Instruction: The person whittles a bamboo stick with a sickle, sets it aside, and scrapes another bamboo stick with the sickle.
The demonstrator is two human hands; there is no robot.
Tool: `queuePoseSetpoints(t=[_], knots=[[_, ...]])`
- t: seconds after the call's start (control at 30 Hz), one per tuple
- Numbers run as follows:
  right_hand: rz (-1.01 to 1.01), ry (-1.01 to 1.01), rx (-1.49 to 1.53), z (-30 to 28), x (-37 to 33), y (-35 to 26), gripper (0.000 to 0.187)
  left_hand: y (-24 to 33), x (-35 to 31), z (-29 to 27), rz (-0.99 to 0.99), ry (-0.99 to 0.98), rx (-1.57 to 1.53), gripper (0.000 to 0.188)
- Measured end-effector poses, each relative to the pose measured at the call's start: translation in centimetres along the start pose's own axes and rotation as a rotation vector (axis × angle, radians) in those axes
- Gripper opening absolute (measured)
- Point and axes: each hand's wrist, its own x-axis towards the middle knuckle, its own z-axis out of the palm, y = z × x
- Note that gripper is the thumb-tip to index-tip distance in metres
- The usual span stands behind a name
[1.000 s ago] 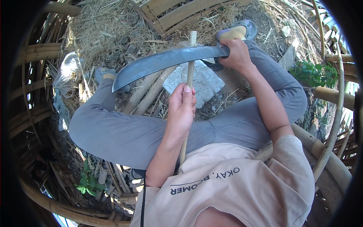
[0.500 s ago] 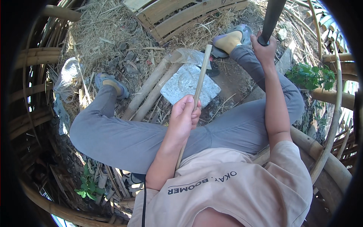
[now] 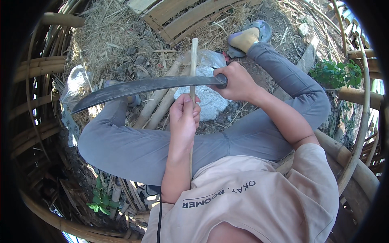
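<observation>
My left hand is closed round a long, pale bamboo stick, held almost upright. The stick's lower end passes along my forearm toward my lap. In my right hand is the handle of a machete with a long, dark, curved blade. The blade lies sideways across the stick just above my left fist, its tip out to the left. Whether its edge bites into the wood, I cannot tell. Beneath both hands sits a pale stone block on the ground, partly covered by the blade and my hands.
Two bamboo poles lie left of the stone. A wooden slatted crate stands at the far side, with straw around it. Clear plastic lies at left. Bamboo railings curve round me; a leafy plant grows at right.
The machete has swung from upright at the far right to sideways across the stick, as my right hand came in to the left and nearer. My left hand and the stick shifted slightly left.
</observation>
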Motion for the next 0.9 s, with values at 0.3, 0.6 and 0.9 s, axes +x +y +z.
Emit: queuePoseSetpoints(t=[0.3, 0.6, 0.9], knots=[[0.016, -0.043, -0.195, 1.2, 0.3, 0.7, 0.02, -2.1, 0.4, 0.5, 0.067, 0.103, 0.222, 0.025], [0.037, -0.063, -0.276, 0.6, 1.3, 1.7, 0.028, -2.1, 0.0, 1.0, 0.094, 0.127, 0.28, 0.025], [0.052, 0.063, -0.326, -0.3, 1.9, 3.7, 0.03, -1.9, -0.1, 0.7, 0.169, 0.091, 0.292, 0.025]])
